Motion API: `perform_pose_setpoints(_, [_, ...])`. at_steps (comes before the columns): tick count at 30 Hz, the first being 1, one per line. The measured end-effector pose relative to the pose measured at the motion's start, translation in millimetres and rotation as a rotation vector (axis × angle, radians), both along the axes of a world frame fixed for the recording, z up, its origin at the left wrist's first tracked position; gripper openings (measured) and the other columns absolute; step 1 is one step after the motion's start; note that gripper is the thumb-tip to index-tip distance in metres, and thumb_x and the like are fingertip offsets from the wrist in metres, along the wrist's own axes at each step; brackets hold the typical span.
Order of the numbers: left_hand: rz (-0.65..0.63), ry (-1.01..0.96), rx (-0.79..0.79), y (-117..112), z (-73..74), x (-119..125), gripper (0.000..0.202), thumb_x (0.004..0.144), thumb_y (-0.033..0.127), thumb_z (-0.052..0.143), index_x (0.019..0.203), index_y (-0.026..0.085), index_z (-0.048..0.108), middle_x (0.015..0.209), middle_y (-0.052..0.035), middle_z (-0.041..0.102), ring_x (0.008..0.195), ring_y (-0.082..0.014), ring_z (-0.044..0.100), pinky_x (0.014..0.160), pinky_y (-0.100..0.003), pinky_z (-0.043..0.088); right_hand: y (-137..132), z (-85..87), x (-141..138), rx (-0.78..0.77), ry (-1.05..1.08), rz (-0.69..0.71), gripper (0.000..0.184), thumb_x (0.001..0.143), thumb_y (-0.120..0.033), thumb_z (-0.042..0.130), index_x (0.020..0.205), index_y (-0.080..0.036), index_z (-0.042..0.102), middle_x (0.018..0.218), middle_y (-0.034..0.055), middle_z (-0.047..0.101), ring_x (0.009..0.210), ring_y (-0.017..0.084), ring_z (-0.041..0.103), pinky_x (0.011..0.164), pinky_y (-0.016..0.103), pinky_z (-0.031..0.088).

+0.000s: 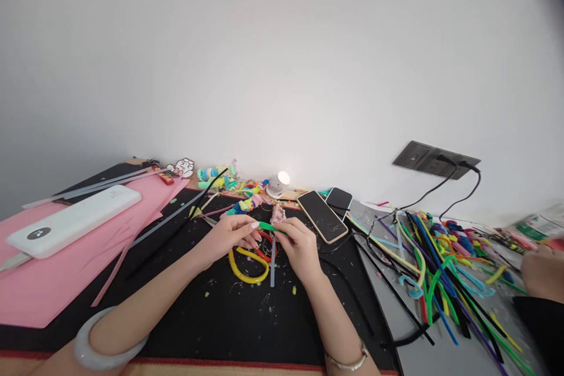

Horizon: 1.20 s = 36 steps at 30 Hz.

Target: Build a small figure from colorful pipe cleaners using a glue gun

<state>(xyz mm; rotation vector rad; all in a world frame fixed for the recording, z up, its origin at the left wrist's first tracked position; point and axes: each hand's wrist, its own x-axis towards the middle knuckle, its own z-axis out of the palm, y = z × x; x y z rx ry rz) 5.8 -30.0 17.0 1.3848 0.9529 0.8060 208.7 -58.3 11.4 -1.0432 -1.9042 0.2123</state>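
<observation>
A short green pipe cleaner (266, 226) stretches between my two hands above the black mat. My left hand (230, 237) pinches its left end between thumb and fingertips. At the other end, the fingers of my right hand (298, 242) are closed on it. Just below lie a curled yellow pipe cleaner (247, 279) and a red one (263, 254), partly hidden by my hands. A translucent glue stick (272, 267) shows beneath my right fingers. Behind my hands are a colourful twisted pipe-cleaner bundle (247, 204) and a pinkish lump (278, 214).
Two phones (324, 217) lie right of my hands. A paper cup (278, 184) leans near the wall. Pink sheets (44, 282) carry a white power bank (74, 222). A pipe-cleaner pile (445, 282) covers the right side, beside another person's hand (544, 273). Cords run from a wall socket (434, 158).
</observation>
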Motion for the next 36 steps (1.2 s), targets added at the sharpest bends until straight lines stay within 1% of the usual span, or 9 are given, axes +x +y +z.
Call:
perform_pose_setpoints(4, [0.041, 0.012, 0.065, 2.4, -5.0, -0.6, 0.040, 0.082, 0.053, 0.062, 0.099, 0.017, 0.067, 0.089, -0.0062, 0.073, 0.072, -0.0193, 0.072, 0.072, -0.033, 0.059, -0.1, 0.9, -0.8, 0.007, 0.008, 0.001, 0.019, 0.093, -0.018, 0.055, 0.095, -0.022, 0.074, 0.089, 0.0076, 0.069, 0.084, 0.019, 0.066, 0.075, 0.029, 0.055])
perform_pose_setpoints(6, [0.079, 0.032, 0.138, 3.0, -7.8, -1.6, 0.043, 0.080, 0.049, 0.066, 0.110, 0.019, 0.065, 0.097, -0.0059, 0.073, 0.071, -0.0186, 0.072, 0.074, -0.034, 0.059, 0.1, 0.2, -0.8, 0.000, 0.000, 0.004, 0.018, 0.093, -0.018, 0.056, 0.095, -0.021, 0.074, 0.088, 0.0076, 0.069, 0.083, 0.019, 0.066, 0.074, 0.029, 0.055])
perform_pose_setpoints(8, [0.094, 0.070, 0.218, 2.7, -9.4, -2.5, 0.044, 0.078, 0.044, 0.069, 0.114, 0.020, 0.065, 0.101, -0.0055, 0.072, 0.075, -0.0193, 0.072, 0.078, -0.034, 0.058, 0.4, -1.1, -0.6, -0.014, -0.011, 0.015, 0.017, 0.092, -0.018, 0.057, 0.096, -0.021, 0.073, 0.089, 0.0071, 0.069, 0.084, 0.019, 0.066, 0.075, 0.029, 0.054])
perform_pose_setpoints(13, [0.035, 0.270, 0.491, 1.9, -8.3, -4.5, 0.020, 0.083, 0.035, 0.063, 0.096, 0.023, 0.073, 0.096, -0.0034, 0.075, 0.087, -0.0218, 0.069, 0.080, -0.031, 0.055, 0.3, -3.2, -0.8, -0.037, -0.040, 0.056, 0.017, 0.093, -0.019, 0.057, 0.098, -0.023, 0.073, 0.091, 0.0063, 0.070, 0.086, 0.019, 0.066, 0.077, 0.029, 0.053])
perform_pose_setpoints(16, [0.008, 0.352, 0.600, 2.8, -8.1, -6.0, 0.017, 0.087, 0.032, 0.058, 0.093, 0.025, 0.073, 0.095, -0.0018, 0.077, 0.087, -0.0206, 0.069, 0.082, -0.030, 0.053, 0.2, -4.0, -1.4, -0.037, -0.046, 0.067, 0.017, 0.093, -0.019, 0.057, 0.099, -0.022, 0.073, 0.090, 0.0062, 0.070, 0.085, 0.018, 0.066, 0.077, 0.028, 0.053])
perform_pose_setpoints(23, [0.008, 0.392, 0.711, 3.7, -11.1, -8.0, 0.023, 0.092, 0.028, 0.051, 0.094, 0.023, 0.073, 0.095, -0.0017, 0.078, 0.087, -0.0185, 0.070, 0.084, -0.028, 0.053, 2.3, -7.0, -1.0, -0.023, -0.028, 0.052, 0.017, 0.092, -0.019, 0.058, 0.097, -0.021, 0.073, 0.089, 0.0064, 0.070, 0.083, 0.019, 0.066, 0.075, 0.028, 0.053])
perform_pose_setpoints(28, [0.056, 0.418, 0.764, 5.4, -12.2, -8.3, 0.025, 0.092, 0.028, 0.050, 0.093, 0.022, 0.074, 0.094, -0.0028, 0.079, 0.085, -0.0189, 0.071, 0.085, -0.029, 0.053, 2.6, -4.3, -0.8, -0.054, 0.013, 0.026, 0.015, 0.089, -0.015, 0.061, 0.094, -0.020, 0.073, 0.087, 0.0063, 0.069, 0.082, 0.019, 0.066, 0.071, 0.028, 0.052])
perform_pose_setpoints(32, [0.088, 0.408, 0.751, 7.0, -11.8, -8.3, 0.023, 0.090, 0.028, 0.053, 0.090, 0.022, 0.075, 0.090, -0.0018, 0.079, 0.083, -0.0186, 0.071, 0.083, -0.029, 0.054, 2.1, -3.6, -1.2, -0.082, 0.021, 0.003, 0.014, 0.087, -0.014, 0.062, 0.095, -0.019, 0.073, 0.086, 0.0059, 0.068, 0.076, 0.018, 0.064, 0.064, 0.027, 0.049])
perform_pose_setpoints(36, [0.097, 0.350, 0.657, 5.4, -10.7, -7.1, 0.019, 0.088, 0.026, 0.056, 0.086, 0.021, 0.075, 0.082, -0.0009, 0.078, 0.074, -0.0167, 0.070, 0.075, -0.026, 0.055, 1.4, -3.4, -1.9, -0.110, 0.051, -0.009, 0.013, 0.086, -0.014, 0.063, 0.092, -0.018, 0.074, 0.086, 0.0060, 0.067, 0.068, 0.016, 0.061, 0.060, 0.026, 0.048])
